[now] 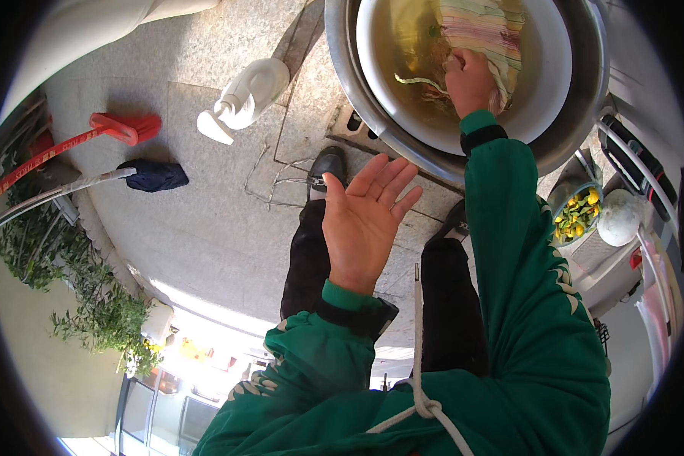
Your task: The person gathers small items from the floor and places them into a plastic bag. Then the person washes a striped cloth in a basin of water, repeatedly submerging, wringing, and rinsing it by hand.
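A white basin [376, 74] of yellowish-brown water sits inside a larger steel basin [347, 74]. A striped bundle [479, 28] in pink, cream and green lies in the water; whether it is plant stalks or cloth I cannot tell. My right hand [473, 82] is in the white basin with its fingers curled on the bundle's lower left edge; its fingertips are partly hidden. Left of those fingers, a pale thin strip [419, 80] lies by reddish-brown bits. My left hand [367, 214] is held palm up below the basins, fingers spread and holding nothing.
A white pump bottle [256, 91] stands on the stone floor to the left. Beyond it are a red brush head [128, 128] and a dark-headed tool [157, 175]. Looped wire [271, 182] lies near my shoe [328, 165]. At right is a container of yellow-and-green pieces [578, 214].
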Motion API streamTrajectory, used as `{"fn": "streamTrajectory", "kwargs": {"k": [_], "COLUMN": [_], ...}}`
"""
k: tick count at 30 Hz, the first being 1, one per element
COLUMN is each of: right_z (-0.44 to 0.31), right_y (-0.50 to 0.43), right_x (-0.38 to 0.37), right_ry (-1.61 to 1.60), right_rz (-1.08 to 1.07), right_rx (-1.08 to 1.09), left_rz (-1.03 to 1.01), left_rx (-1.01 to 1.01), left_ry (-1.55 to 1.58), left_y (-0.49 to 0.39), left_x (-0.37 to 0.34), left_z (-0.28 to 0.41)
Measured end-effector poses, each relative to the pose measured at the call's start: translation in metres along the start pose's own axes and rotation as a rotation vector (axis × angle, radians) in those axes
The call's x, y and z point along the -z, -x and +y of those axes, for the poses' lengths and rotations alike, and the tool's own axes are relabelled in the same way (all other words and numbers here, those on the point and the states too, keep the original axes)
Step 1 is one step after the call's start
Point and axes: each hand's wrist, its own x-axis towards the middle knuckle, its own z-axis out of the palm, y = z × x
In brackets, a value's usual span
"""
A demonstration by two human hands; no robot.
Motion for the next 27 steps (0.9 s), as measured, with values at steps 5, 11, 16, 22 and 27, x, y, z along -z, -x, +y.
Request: {"fn": "streamTrajectory", "kwargs": {"k": [5,11,16,22,27], "right_z": [0.012,0.006,-0.074,-0.169,-0.151], "right_y": [-0.005,0.016,0.092,0.160,0.093], "right_x": [-0.043,-0.016,0.072,0.111,0.091], "right_ry": [-0.768,-1.517,-1.723,-0.594,-0.366], "right_rz": [-0.371,-0.286,-0.668,-0.441,-0.314], "right_rx": [-0.598,-0.930,-0.590,0.281,0.103], "left_rz": [0.006,-0.051,-0.040,-0.180,-0.255], "left_rx": [-0.046,-0.064,-0.028,-0.055,-0.013], "left_ry": [0.033,0.056,0.085,-0.119,-0.282], "left_y": [-0.005,-0.012,-0.022,-0.023,-0.025], "left_x": [0.000,-0.008,-0.026,-0.054,-0.066], "left_z": [0.005,0.006,-0.002,-0.010,-0.021]}}
